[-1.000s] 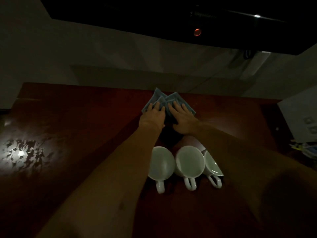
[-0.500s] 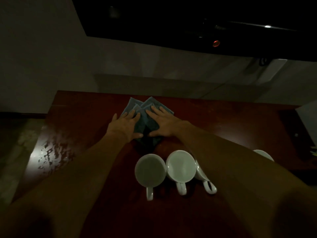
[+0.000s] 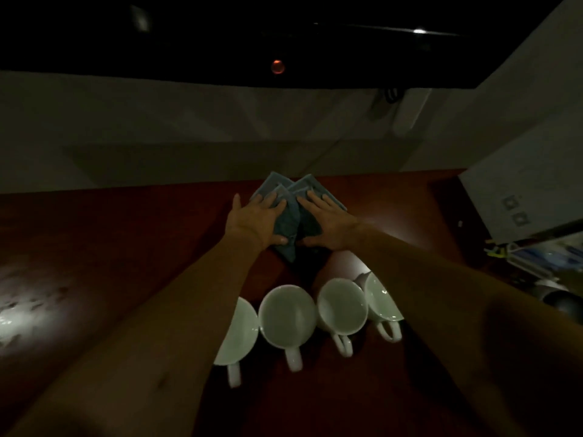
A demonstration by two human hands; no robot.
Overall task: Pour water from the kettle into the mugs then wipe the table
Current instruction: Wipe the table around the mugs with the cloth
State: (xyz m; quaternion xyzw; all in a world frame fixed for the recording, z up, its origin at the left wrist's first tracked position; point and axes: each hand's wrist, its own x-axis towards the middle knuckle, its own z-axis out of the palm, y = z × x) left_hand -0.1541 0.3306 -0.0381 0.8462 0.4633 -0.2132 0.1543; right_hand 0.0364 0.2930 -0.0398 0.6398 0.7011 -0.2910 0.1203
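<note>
A folded blue cloth lies on the dark red table near its far edge. My left hand presses flat on the cloth's left part, fingers straight. My right hand presses flat on its right part. Several white mugs stand in a row nearer to me, handles toward me: one half hidden by my left arm, one in the middle, one to its right and one partly behind my right arm. No kettle is visible.
A white box stands at the table's right end, with cluttered items below it. A dark screen hangs on the wall above. A wet, shiny patch reflects light on the table's left side.
Both hands have slid the cloth to the right along the table's far side, then the view swung so a fourth mug shows under my left arm.
</note>
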